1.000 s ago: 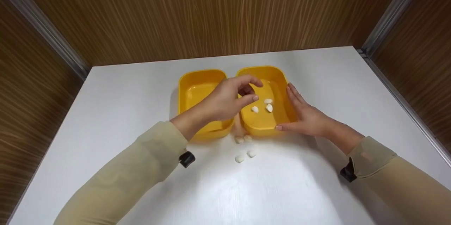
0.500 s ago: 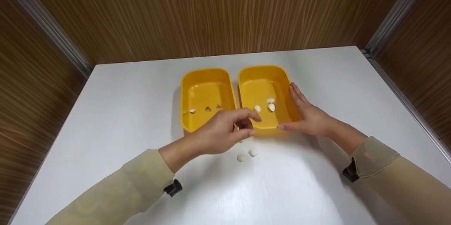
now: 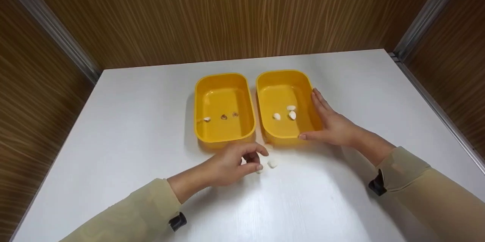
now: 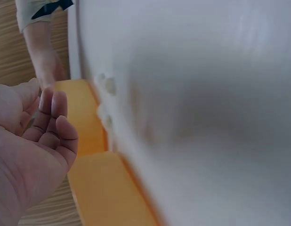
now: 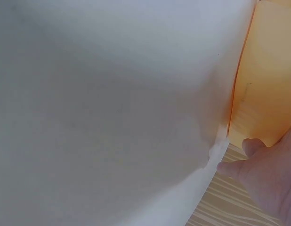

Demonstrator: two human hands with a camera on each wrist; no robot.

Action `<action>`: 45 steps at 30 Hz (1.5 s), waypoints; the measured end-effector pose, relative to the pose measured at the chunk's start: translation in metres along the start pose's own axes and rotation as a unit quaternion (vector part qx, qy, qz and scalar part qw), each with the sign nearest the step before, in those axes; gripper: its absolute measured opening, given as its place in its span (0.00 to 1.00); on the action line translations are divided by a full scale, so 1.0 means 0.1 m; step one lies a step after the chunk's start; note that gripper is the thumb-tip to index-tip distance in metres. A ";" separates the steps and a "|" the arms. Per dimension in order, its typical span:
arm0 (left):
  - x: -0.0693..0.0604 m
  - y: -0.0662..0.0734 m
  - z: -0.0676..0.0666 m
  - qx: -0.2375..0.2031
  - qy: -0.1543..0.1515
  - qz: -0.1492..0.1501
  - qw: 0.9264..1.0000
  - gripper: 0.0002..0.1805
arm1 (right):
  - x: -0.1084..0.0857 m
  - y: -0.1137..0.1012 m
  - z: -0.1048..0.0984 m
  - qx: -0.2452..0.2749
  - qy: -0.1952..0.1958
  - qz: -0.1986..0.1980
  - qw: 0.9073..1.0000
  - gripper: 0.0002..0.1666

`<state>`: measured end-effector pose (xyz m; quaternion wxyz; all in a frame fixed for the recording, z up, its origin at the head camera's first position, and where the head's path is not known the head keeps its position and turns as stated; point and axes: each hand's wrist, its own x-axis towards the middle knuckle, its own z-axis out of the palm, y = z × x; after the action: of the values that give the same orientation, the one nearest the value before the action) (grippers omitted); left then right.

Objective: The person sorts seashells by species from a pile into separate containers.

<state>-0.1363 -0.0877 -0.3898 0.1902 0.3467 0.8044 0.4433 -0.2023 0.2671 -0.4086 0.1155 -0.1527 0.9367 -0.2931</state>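
Note:
Two yellow bins stand side by side in the head view. My right hand (image 3: 335, 126) rests against the right side and front corner of the right bin (image 3: 280, 136), fingers straight. Three white pieces (image 3: 292, 115) lie in that bin. Inside the left bin (image 3: 223, 140) are one whitish piece (image 3: 207, 119) and two brownish ones (image 3: 224, 117). My left hand (image 3: 227, 164) hovers over the table in front of the left bin, fingers loosely bent and apart, holding nothing visible. White pieces (image 3: 272, 163) lie by its fingertips, one partly hidden under the thumb.
The white table (image 3: 132, 121) carries both bins near its middle. A brown wood-grain panel (image 3: 242, 18) rises behind it, with similar panels at left and right joined by grey metal corner strips.
My left hand has moved from above the right bin down toward me, to the loose pieces on the table, uncovering the left bin's contents. My right hand has stayed at the right bin.

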 end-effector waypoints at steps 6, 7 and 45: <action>-0.01 -0.22 0.09 -0.001 -0.001 -0.039 0.999 0.13 | 0.00 0.00 -0.01 0.003 0.002 0.003 1.000 0.82; 0.00 -0.25 0.10 0.001 -0.001 -0.043 0.999 0.13 | 0.00 0.00 -0.01 0.003 0.002 0.003 1.000 0.82; 0.04 -0.47 0.28 0.068 0.035 -0.042 0.996 0.11 | 0.00 0.01 0.02 -0.001 0.004 -0.003 1.000 0.81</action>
<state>-0.1406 -0.0855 -0.4449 0.1566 0.3094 0.8527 0.3907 -0.2018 0.2670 -0.4103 0.1103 -0.1547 0.9370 -0.2931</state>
